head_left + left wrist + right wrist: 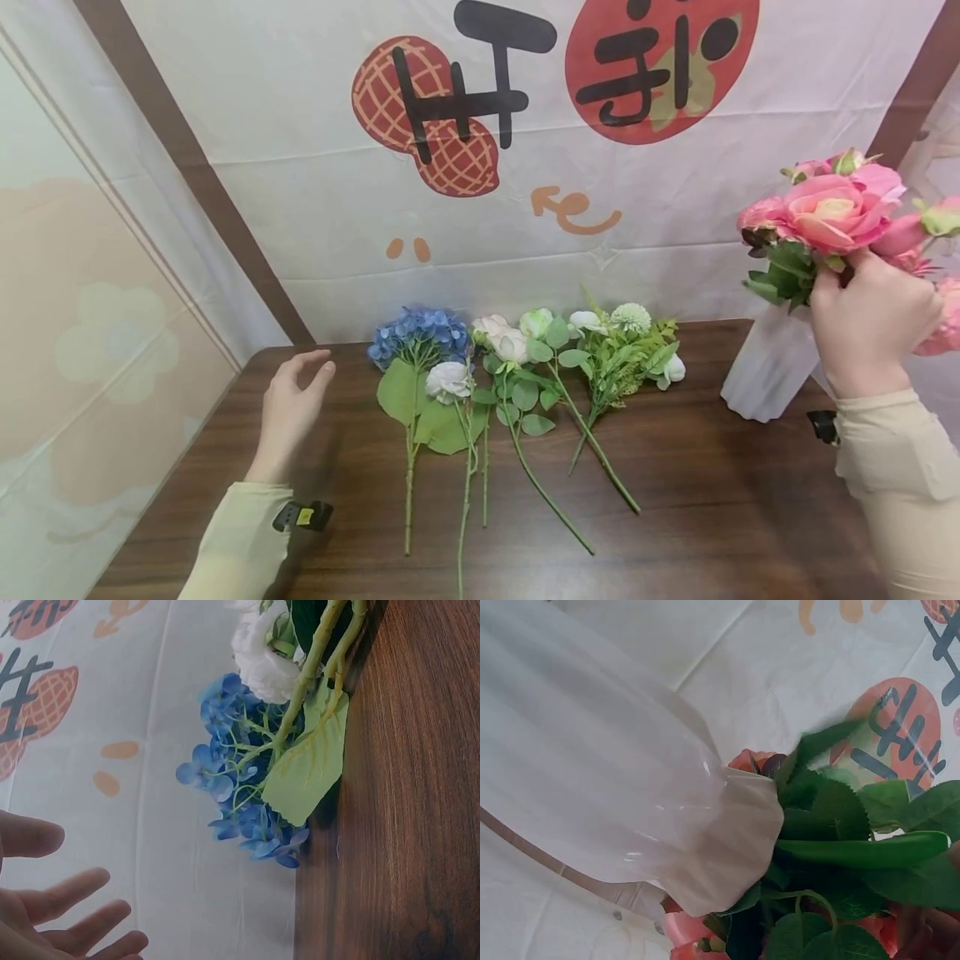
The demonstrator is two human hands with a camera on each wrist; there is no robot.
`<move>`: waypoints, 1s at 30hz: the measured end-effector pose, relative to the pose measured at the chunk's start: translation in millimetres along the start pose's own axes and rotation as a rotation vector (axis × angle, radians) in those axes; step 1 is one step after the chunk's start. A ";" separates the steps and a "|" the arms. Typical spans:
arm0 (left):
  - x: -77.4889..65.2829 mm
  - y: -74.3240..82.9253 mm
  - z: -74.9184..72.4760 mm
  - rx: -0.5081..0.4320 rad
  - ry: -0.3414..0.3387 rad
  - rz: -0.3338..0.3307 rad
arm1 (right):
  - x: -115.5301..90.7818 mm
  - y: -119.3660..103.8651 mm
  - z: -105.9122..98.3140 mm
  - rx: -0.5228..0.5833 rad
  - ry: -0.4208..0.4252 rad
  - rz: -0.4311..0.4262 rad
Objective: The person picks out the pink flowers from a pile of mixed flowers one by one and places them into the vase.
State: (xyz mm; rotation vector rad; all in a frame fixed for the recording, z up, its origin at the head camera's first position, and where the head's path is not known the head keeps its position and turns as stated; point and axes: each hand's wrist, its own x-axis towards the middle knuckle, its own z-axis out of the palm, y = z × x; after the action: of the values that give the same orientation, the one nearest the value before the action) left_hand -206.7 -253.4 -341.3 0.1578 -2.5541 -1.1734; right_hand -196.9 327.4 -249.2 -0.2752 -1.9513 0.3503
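My right hand (873,321) grips among the pink flowers (832,208) just above the mouth of a white fluted vase (768,367); the stems are hidden by hand and leaves. In the right wrist view green leaves (829,814) crowd the rim of the vase (630,757), and only a dim part of the fingers shows at lower right. My left hand (291,408) hovers at the table's left side with fingers apart and nothing held. Nearest to it lies a blue hydrangea (420,333), which the left wrist view also shows beyond the spread fingers (82,885).
Beside the hydrangea on the brown table (675,533) lie a white flower (448,382), pale roses (510,343) and a green sprig with white blooms (626,358). Their stems point toward the front. A printed cloth (300,200) hangs behind the table.
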 end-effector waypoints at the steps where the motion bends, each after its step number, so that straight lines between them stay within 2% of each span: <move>1: -0.2 0.0 -0.5 0.000 0.000 -0.002 | -0.3 -1.0 0.0 -0.003 -0.011 0.012; 6: -0.3 0.4 -1.0 -0.001 0.007 -0.007 | -1.1 -3.3 2.0 -0.001 -0.037 0.045; 16: -1.0 1.8 2.7 0.012 0.006 0.027 | -12.7 5.4 4.4 0.019 0.031 0.041; 21: -2.6 3.4 3.2 0.006 0.021 0.032 | -21.1 8.1 -0.5 0.052 0.076 -0.024; 24: -4.8 5.1 3.9 0.008 0.018 0.039 | -29.6 7.6 -8.7 0.104 0.110 -0.063; 26: -6.5 7.0 5.1 0.009 0.020 0.057 | -36.7 4.0 -16.7 0.159 0.157 -0.060; 30: -11.4 16.2 10.1 0.001 0.088 0.137 | -51.4 -13.6 -33.4 0.293 0.273 -0.034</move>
State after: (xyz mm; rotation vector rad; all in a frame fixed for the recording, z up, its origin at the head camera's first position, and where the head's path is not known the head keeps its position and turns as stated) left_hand -198.8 -232.9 -338.0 0.0324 -2.4465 -1.0899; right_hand -146.5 300.6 -275.5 -0.0925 -1.6110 0.5407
